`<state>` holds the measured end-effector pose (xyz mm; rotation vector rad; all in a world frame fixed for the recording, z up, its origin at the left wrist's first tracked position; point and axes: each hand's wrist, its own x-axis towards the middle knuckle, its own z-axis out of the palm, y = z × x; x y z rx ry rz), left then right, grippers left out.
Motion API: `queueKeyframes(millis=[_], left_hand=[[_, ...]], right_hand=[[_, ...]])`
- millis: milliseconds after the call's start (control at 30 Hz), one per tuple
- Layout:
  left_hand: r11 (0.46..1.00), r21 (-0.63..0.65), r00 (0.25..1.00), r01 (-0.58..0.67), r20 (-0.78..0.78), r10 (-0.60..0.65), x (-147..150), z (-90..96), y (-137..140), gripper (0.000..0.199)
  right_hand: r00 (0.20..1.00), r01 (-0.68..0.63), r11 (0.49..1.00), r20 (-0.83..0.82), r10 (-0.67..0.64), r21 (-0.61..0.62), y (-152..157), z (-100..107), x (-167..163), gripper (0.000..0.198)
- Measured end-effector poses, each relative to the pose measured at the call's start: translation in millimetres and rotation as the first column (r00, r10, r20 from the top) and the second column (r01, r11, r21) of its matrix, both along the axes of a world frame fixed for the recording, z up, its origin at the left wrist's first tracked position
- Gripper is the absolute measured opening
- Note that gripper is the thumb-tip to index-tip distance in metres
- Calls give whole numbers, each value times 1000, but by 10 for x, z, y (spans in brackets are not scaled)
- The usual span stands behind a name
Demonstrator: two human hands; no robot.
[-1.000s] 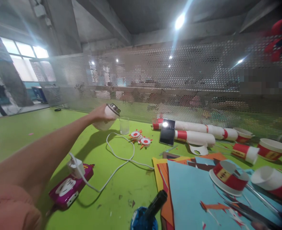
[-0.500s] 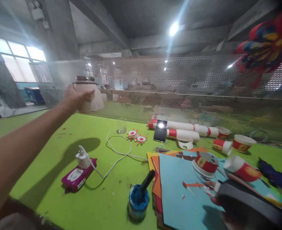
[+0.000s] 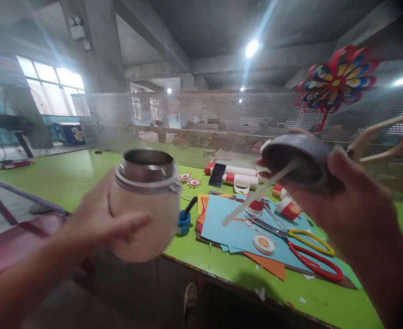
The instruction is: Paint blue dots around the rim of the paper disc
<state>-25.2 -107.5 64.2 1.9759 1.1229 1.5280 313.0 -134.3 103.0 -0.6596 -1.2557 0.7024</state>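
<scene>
My left hand is wrapped round a pale pink wide-mouthed bottle, held upright in front of the table's near edge. Its steel rim shows uncovered, and the inside looks dark. Up on the right, my right hand grips the bottle's grey ribbed lid, tilted so its underside faces left. A pale straw slants down from that lid, over the papers. Lid and bottle are apart, and both hands are somewhat blurred.
Blue paper sheets bear scissors with red and yellow handles and a white disc. A blue pot with a brush, a phone and paper tubes lie beyond. Behind runs a mesh partition; a pinwheel rises right.
The bottle has come nearer and to the right with my left hand. My right hand has lifted the lid from low over the papers. The view has also shifted.
</scene>
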Motion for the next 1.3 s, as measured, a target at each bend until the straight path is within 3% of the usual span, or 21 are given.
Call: queueKeyframes(millis=[67, 133, 233, 367, 433, 600, 700, 800, 867, 1000, 1167, 1233, 1300], left_hand=[[988, -29, 985, 151, -84, -152, 249, -248, -231, 65], [974, -51, 971, 219, -84, -222, 500, -448, -389, 67], [941, -79, 943, 329, -15, -331, 818, -635, -526, 82], [871, -147, 883, 468, 50, -466, 1067, -731, -602, 83], [838, -174, 856, 517, 82, -511, 1135, -759, -616, 80], [870, -208, 895, 446, 74, -441, 1243, -859, -625, 79], [860, -232, 890, 455, 96, -445, 1296, -921, -631, 78], [864, -212, 890, 456, 127, -439, 1368, -945, -650, 74], [885, -200, 907, 420, 118, -404, 1428, -939, -665, 70], [930, -190, 949, 315, 57, -309, 1515, -908, -673, 66], [963, -190, 981, 191, 2, -194, 1447, -887, -650, 71], [955, -182, 972, 233, 28, -232, 1368, -859, -634, 68], [930, -184, 948, 320, 62, -313, 1284, -809, -620, 67]], right_hand=[[998, -30, 995, -54, 35, 91, -82, 194, -1, 24], [998, -31, 990, -49, 38, 141, -187, 334, 11, 23], [998, -59, 981, 21, 56, 184, -372, 369, 25, 16], [966, -44, 993, 257, 15, 106, -586, 138, -24, 66], [913, -12, 997, 407, -18, 73, -652, -18, -67, 78], [643, -102, 994, 765, 47, 25, -682, -327, -126, 89], [573, -119, 992, 819, 38, 37, -662, -429, -116, 80], [563, -67, 995, 826, -27, 78, -658, -499, -129, 52], [576, 20, 987, 805, -142, 159, -654, -535, -172, 39], [525, 193, 936, 776, -351, 293, -653, -551, -297, 49], [523, 197, 974, 828, -202, 113, -905, -506, -261, 65], [546, 214, 977, 829, -121, 2, -1033, -489, -114, 79], [579, 289, 955, 806, -121, -64, -1082, -445, 83, 76]])
